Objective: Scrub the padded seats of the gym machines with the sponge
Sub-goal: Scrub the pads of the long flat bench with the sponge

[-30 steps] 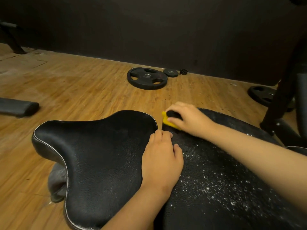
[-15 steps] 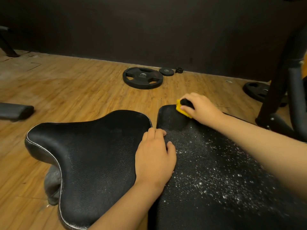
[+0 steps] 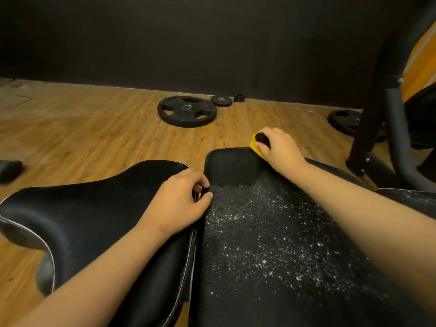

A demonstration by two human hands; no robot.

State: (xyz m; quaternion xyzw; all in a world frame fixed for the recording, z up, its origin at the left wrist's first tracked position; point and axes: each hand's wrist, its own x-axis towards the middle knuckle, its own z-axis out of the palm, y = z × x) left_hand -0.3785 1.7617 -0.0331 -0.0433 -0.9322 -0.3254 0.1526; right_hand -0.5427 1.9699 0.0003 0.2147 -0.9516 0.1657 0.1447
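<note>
A black padded seat [image 3: 94,215] with white piping lies on the left. Beside it on the right lies a long black pad [image 3: 259,244] speckled with white foam. My right hand [image 3: 280,149] grips a yellow sponge [image 3: 254,143] with a dark scouring side, pressed on the long pad's far right corner. My left hand [image 3: 179,201] rests on the seat's right edge, its fingers curled at the gap between the two pads.
On the wooden floor beyond the pads lie a large black weight plate [image 3: 187,111], a small plate [image 3: 221,100] and a collar [image 3: 239,98]. Another plate [image 3: 346,120] and a black machine frame [image 3: 368,128] stand at the right. A dark pad end [image 3: 9,169] lies far left.
My right hand has slid the sponge to the right along the long pad's far edge. My left hand's fingers have curled from flat at the gap.
</note>
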